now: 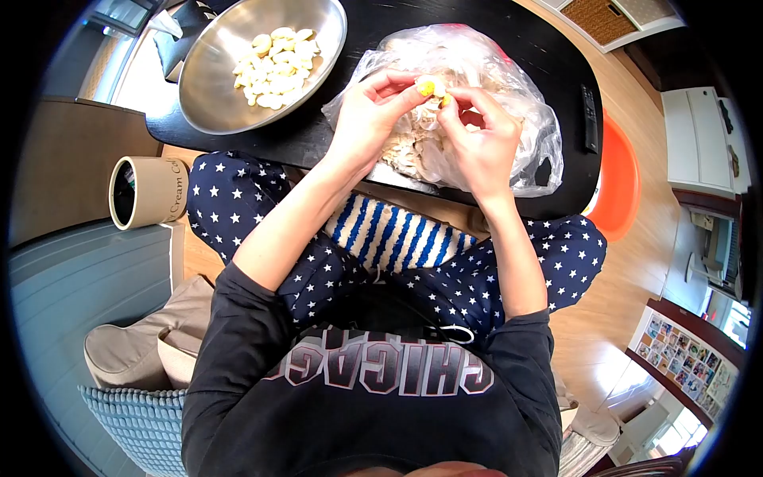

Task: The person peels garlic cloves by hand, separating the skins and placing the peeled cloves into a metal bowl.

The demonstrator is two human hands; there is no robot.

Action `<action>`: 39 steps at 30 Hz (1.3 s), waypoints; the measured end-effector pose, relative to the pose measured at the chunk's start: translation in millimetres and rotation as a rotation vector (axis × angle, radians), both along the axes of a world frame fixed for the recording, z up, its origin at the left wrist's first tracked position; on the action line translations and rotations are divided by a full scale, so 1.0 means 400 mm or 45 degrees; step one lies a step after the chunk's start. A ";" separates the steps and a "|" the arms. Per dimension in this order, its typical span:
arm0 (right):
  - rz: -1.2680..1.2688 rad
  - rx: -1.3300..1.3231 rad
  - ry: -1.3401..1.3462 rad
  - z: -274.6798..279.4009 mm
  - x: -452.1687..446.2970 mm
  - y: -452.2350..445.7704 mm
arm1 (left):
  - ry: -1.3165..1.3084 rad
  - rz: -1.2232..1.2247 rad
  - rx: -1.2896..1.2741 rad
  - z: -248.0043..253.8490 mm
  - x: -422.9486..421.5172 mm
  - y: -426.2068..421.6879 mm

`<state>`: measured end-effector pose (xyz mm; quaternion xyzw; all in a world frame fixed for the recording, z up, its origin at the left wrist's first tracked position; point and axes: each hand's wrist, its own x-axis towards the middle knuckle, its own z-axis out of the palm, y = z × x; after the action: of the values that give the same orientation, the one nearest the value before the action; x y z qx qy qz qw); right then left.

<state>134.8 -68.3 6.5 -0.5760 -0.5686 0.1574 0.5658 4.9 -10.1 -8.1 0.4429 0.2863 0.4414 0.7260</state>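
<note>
Above a clear plastic bag (528, 103), my left hand (373, 111) pinches a small yellow and whitish piece (430, 87) between thumb and fingertips. My right hand (479, 131) meets it from the other side, its thumb and fingertips closed on the same piece. Beneath both hands, the open bag holds a heap of pale beige, flaky-looking pieces (404, 153). To the left stands a wide metal bowl (208, 83) with many pale yellow pieces (276, 67) at its bottom.
The black table (362, 32) carries the bowl, bag and a dark remote control (589, 119) at its right side. An orange round seat (620, 179) is beyond the right edge. At the left on the floor stands a beige bin (151, 192). A striped cloth (397, 233) lies between my knees.
</note>
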 end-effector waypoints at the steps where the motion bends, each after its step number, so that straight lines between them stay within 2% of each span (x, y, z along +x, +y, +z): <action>1: 0.000 0.000 0.001 0.001 0.001 0.001 | 0.001 0.000 0.000 0.001 -0.001 0.002; 3: 0.016 -0.043 0.138 0.007 0.003 0.002 | -0.160 -0.097 -0.137 0.004 -0.004 0.005; 6: 0.012 -0.061 0.107 0.019 0.000 0.003 | -0.277 -0.147 -0.196 -0.005 -0.005 0.015; 9: -0.047 0.005 -0.027 0.030 0.005 0.004 | -0.291 -0.229 -0.230 0.000 -0.012 0.015; 12: -0.072 0.029 -0.021 0.028 0.028 0.010 | -0.201 -0.266 -0.231 0.023 -0.011 0.003; 18: -0.099 0.078 -0.121 0.031 0.046 0.012 | -0.233 -0.453 -0.308 0.019 -0.019 0.010; 24: -0.228 0.075 -0.164 0.025 0.056 0.019 | -0.178 -0.400 -0.167 0.019 -0.013 0.006; 28: -0.219 0.040 -0.171 0.016 0.074 0.024 | -0.173 -0.354 -0.189 0.030 -0.014 0.005; 31: -0.171 -0.123 -0.248 0.010 0.077 0.025 | -0.204 -0.317 -0.204 0.019 -0.011 0.013; 33: -0.250 -0.120 -0.270 0.004 0.079 0.027 | -0.238 -0.157 -0.205 0.022 -0.011 0.016; 36: -0.261 -0.130 -0.247 0.005 0.087 0.029 | -0.229 -0.119 -0.198 0.042 -0.017 0.022; 39: -0.110 -0.279 -0.381 0.017 0.092 0.023 | -0.218 -0.135 -0.185 0.034 -0.016 0.025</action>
<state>171.7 -59.0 13.4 -0.6750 -0.6006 0.1067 0.4150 -1.3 0.0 5.5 0.3642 0.2306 0.4165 0.8004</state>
